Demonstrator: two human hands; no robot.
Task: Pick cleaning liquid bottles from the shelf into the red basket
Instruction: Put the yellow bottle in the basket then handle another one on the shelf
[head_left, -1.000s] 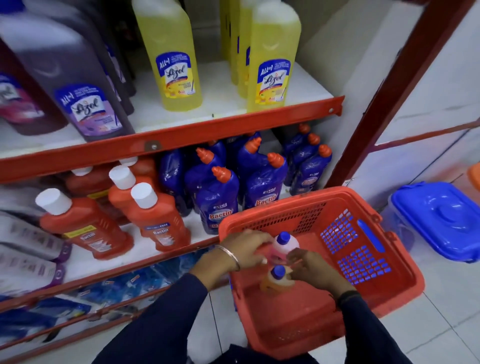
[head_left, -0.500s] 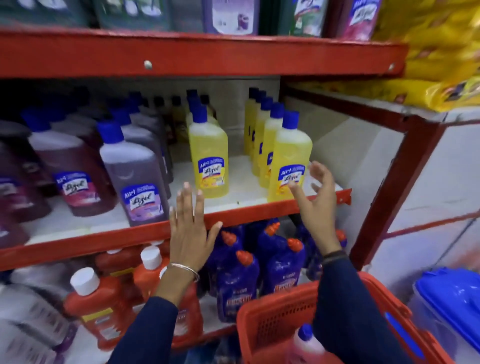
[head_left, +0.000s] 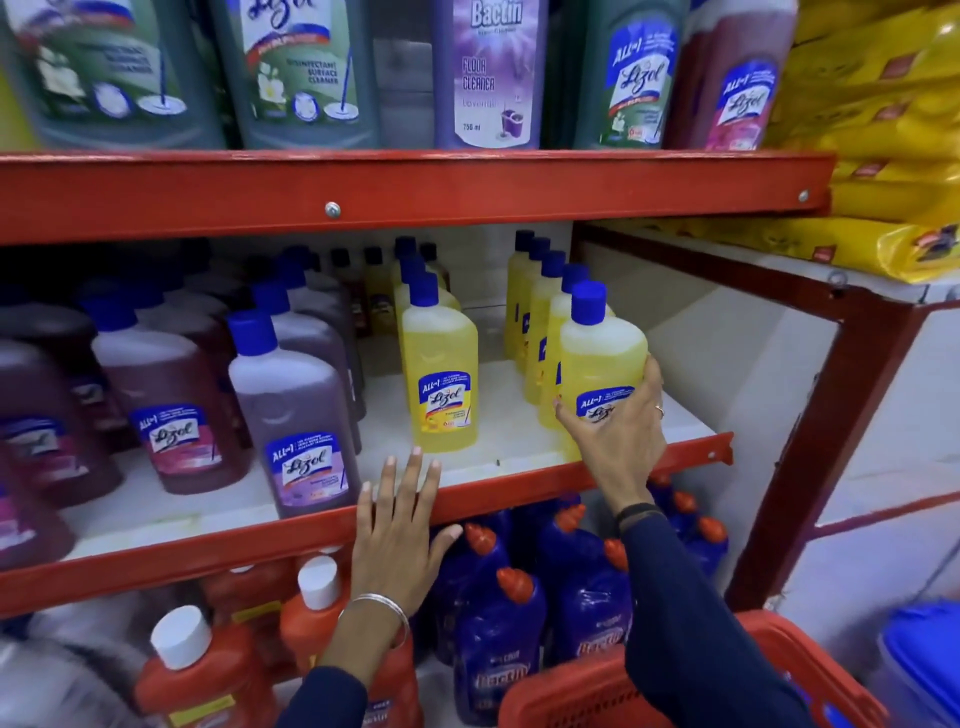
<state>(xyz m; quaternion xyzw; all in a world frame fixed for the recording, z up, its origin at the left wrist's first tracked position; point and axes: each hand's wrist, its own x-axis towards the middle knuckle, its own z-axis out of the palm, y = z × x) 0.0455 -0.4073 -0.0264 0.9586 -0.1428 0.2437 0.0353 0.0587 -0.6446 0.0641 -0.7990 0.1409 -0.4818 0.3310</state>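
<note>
Clearly the step in hand is lifting a yellow bottle (head_left: 602, 364) off the middle shelf (head_left: 363, 519). Done well, the grip should close round the body, raise it straight clear of the row behind, then carry it down to the red basket (head_left: 587, 691) at lower right. The right hand (head_left: 618, 431) wraps the front-right bottle's lower part, seemingly gripping. The left hand (head_left: 400, 535) is spread wide and empty, reaching toward the other yellow bottle (head_left: 439, 374).

Yellow packets (head_left: 878, 104) are stacked at two o'clock on the neighbouring rack. A blue lidded tub (head_left: 922, 670) sits low at four o'clock on the pale floor (head_left: 883, 561).
</note>
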